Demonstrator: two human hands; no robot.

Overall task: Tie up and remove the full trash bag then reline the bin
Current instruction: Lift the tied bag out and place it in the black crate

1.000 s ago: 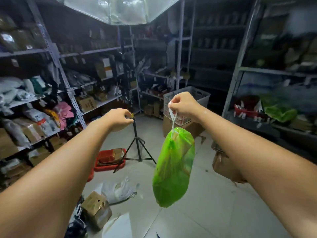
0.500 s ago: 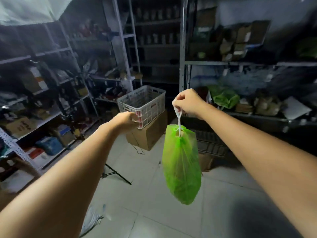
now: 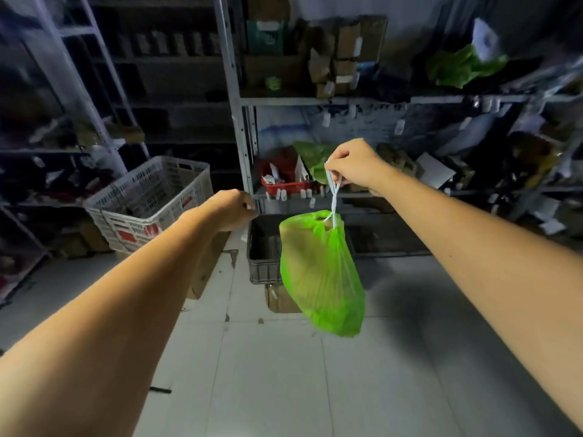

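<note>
White lattice crate sits left on a cardboard box; dark crate on the floor, contents unclear. Your right hand pinches the white drawstring; the green trash bag hangs below it, off the floor. Your left hand is fisted, holding nothing visible.

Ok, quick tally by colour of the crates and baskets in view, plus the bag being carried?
White basket: 1
Dark crate on the floor: 1
Red tray on the shelf: 1
Green trash bag, hanging from the right hand: 1
Total: 4
The left hand is closed in a fist, holding nothing I can see.
</note>
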